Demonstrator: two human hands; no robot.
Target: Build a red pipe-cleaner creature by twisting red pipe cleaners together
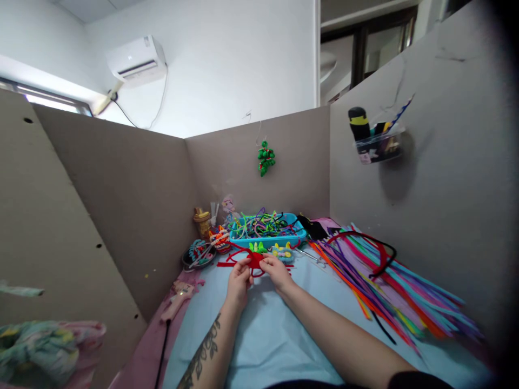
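Between both hands, just above the blue sheet, is a piece of red pipe cleaner work (pixel 256 261) with loose strands running out to the left and looping below. My left hand (pixel 240 278) pinches its left side, fingers closed. My right hand (pixel 277 269) grips the right side with thumb and fingers together. Short red pipe cleaners (pixel 225 265) lie on the sheet beside and behind the hands. Right behind the work sit a green pipe cleaner figure (pixel 257 247) and a yellow and blue one (pixel 283 252).
A blue basket (pixel 267 241) full of tangled pipe cleaners stands at the back. Long coloured pipe cleaners (pixel 377 275) spread over the right side, near metal pliers (pixel 310 254). At left are a dark bowl (pixel 198 259) and a pink device (pixel 178 302). Grey partitions (pixel 259 127) enclose the table.
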